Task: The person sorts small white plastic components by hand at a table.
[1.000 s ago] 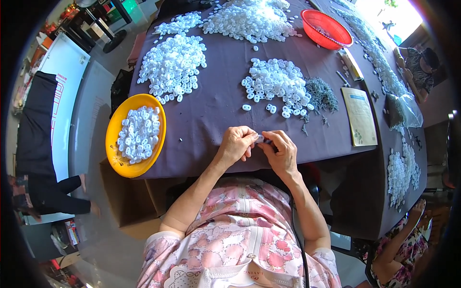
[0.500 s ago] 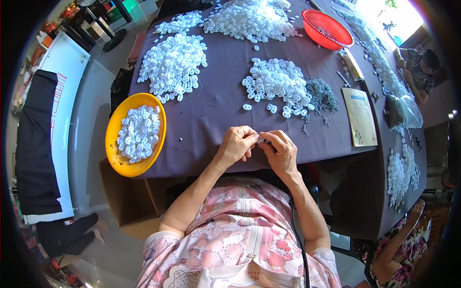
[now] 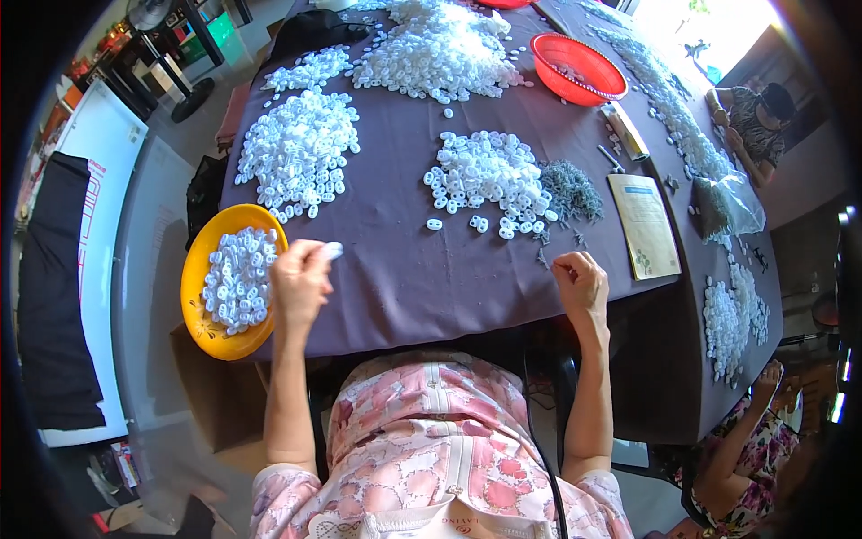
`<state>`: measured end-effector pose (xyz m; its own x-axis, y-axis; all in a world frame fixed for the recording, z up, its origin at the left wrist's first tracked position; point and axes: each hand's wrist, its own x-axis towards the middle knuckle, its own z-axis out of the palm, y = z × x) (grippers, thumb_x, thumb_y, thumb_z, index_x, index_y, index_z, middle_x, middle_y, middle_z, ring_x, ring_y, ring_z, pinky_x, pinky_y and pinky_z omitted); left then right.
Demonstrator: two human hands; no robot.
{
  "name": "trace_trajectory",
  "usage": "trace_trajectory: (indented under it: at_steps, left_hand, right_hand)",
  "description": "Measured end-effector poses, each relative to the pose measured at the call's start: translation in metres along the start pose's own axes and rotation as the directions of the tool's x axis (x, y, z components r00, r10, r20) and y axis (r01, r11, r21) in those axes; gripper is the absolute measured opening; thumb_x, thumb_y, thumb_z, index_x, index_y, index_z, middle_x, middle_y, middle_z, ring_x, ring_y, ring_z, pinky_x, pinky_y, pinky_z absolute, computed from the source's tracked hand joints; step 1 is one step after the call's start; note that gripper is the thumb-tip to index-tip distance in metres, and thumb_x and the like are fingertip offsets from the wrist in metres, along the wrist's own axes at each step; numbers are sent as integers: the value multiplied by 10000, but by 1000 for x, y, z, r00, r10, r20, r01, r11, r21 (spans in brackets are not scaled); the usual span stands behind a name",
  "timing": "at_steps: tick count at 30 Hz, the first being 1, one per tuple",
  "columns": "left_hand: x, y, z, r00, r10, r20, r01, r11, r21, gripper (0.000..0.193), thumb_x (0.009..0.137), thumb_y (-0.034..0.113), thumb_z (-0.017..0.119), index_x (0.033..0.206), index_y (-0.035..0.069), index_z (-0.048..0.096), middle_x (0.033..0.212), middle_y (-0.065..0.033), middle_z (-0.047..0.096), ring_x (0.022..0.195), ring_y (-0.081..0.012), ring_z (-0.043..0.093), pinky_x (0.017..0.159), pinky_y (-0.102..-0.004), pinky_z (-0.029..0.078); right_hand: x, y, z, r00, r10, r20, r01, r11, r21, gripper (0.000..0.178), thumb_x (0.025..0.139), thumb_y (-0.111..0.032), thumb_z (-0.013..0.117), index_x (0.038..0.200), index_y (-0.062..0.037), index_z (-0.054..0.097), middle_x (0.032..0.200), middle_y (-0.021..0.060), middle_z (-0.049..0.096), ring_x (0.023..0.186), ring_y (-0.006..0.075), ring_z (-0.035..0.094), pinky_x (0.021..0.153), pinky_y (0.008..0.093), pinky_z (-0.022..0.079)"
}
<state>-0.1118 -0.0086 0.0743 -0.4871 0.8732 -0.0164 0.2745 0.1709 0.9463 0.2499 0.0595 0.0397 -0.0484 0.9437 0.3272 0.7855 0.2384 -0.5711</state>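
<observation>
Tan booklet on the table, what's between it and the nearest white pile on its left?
In the head view, a heap of small grey pieces sits beside the white pile, then a strip of dark tablecloth.

Left of centre, the left hand covers part of a blurred white piece; right of centre, whether the curled right hand pinches anything is hidden; the top edge cuts off a red basin; lower left, a cardboard box is partly hidden.
</observation>
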Motion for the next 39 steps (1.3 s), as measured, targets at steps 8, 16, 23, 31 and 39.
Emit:
trace_trajectory:
  at_steps: [8, 16, 23, 31, 39]
  left_hand:
    - [20, -40, -71, 968, 36, -248, 68, 914, 400, 97, 877, 86, 582, 867, 9, 641, 683, -72, 621, 528, -113, 571, 473, -244, 454]
    - [8, -23, 2, 911, 409, -55, -351, 839, 415, 68, 822, 42, 612, 869, -2, 636, 790, -146, 654, 703, -268, 652, 633, -341, 511]
    - [3, -7, 122, 827, 519, 218, -561, 793, 239, 52, 770, 64, 640, 807, 46, 671, 772, -119, 640, 700, -311, 637, 612, -368, 502]
    - [28, -5, 188, 808, 462, 365, -585, 703, 405, 132, 804, 78, 623, 928, 43, 649, 874, -174, 596, 747, -348, 624, 669, -410, 522]
    - [22, -13, 168, 785, 546, 293, -610, 763, 215, 77, 796, 41, 641, 809, 14, 569, 706, -121, 596, 649, -271, 623, 581, -356, 505]
  right_hand:
    - [-2, -4, 12, 997, 39, 71, -38, 999, -29, 88, 769, -131, 670, 794, -48, 655, 797, 96, 612, 736, 293, 619, 664, 363, 485]
    - [-7, -7, 21, 994, -91, 55, 96, 990, -100, 64, 819, -38, 561, 835, -37, 500, 802, 128, 528, 768, 335, 561, 655, 415, 453]
    - [-7, -11, 27, 985, -170, -2, 170, 985, 34, 121, 802, 8, 569, 909, -36, 533, 848, 129, 584, 789, 334, 597, 674, 386, 476]
    - [-6, -6, 27, 993, -122, -1, 120, 978, 170, 88, 792, -3, 613, 871, -42, 617, 807, 103, 605, 717, 292, 618, 629, 358, 486]
    - [-5, -8, 26, 993, -119, -6, 119, 979, 166, 66, 808, 3, 597, 845, -50, 608, 808, 101, 588, 708, 281, 606, 613, 345, 479]
